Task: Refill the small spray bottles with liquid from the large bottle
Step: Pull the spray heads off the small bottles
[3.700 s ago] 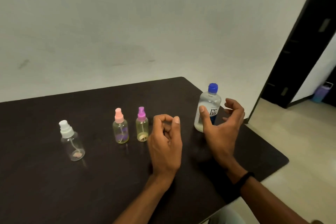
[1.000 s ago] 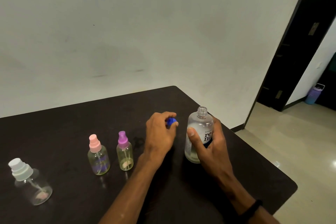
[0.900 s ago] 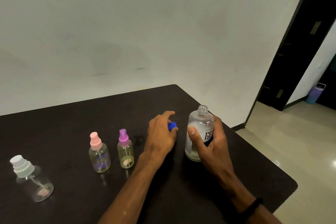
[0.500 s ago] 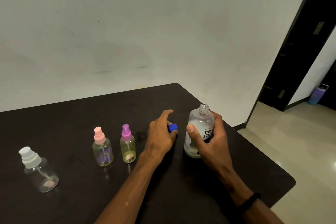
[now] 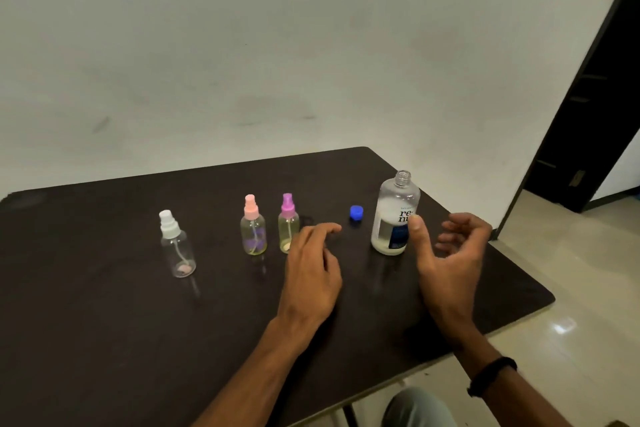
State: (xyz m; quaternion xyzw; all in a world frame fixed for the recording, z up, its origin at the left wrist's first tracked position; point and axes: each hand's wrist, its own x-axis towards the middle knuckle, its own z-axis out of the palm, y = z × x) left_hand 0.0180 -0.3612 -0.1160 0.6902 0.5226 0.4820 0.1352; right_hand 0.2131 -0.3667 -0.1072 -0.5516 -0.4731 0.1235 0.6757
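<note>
The large clear bottle (image 5: 393, 215) stands upright with its neck uncapped on the dark table (image 5: 104, 322). Its blue cap (image 5: 356, 212) lies on the table just left of it. Three small spray bottles stand in a row: a white-topped one (image 5: 176, 246), a pink-topped one (image 5: 253, 227) and a purple-topped one (image 5: 287, 224). My left hand (image 5: 313, 274) hovers palm down beside the purple-topped bottle, holding nothing. My right hand (image 5: 448, 260) is open just right of the large bottle, fingers curled, thumb near its label but not gripping it.
The table's right corner and near edge lie close to my right forearm, with tiled floor (image 5: 571, 288) beyond. A white wall (image 5: 277, 45) stands behind the table. A dark door frame (image 5: 595, 97) is at the far right.
My left hand set the blue cap on the table and pulled back toward me. My right hand let go of the large bottle and moved off to its right.
</note>
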